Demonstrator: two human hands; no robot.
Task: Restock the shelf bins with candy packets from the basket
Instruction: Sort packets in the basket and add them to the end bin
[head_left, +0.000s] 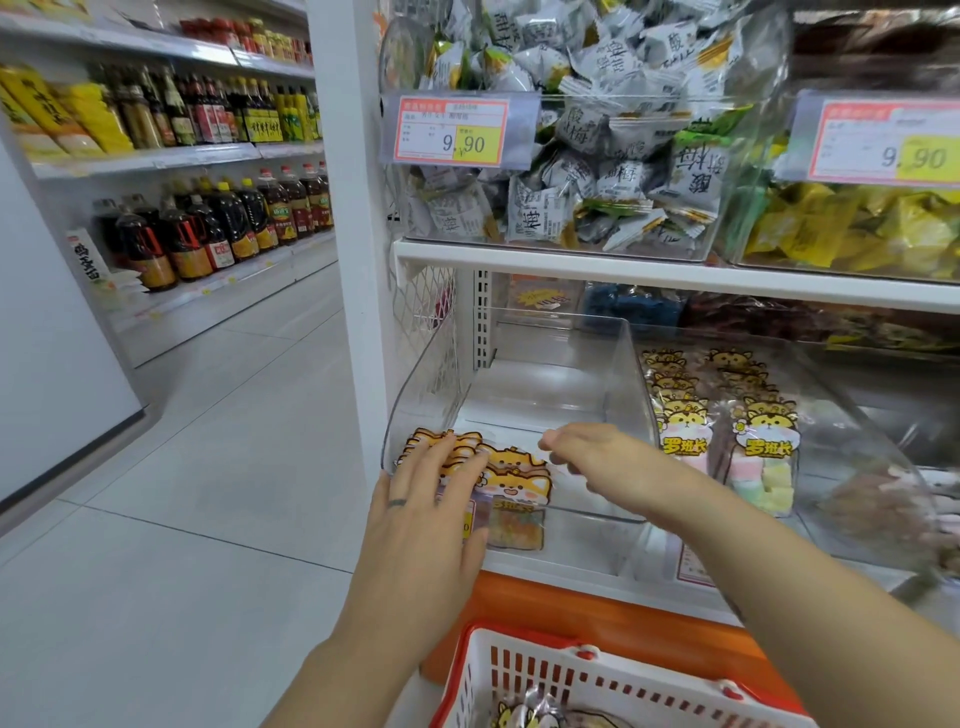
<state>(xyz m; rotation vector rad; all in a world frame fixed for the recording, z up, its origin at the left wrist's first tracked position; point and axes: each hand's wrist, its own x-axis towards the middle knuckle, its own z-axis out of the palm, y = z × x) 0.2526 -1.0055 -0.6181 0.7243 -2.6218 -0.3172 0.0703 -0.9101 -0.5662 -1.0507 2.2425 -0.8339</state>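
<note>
Nearest, bottom centre, the basket (571, 675) is set below both hands; the left hand (436, 478) is pressed flat-fingered on binned candy packets (514, 473), the right hand's (592, 447) grip cannot be told.

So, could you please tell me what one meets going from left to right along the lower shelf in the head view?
In order: left hand → orange cat packets → right hand → right wall of the clear bin → yellow tiger packets.
</note>
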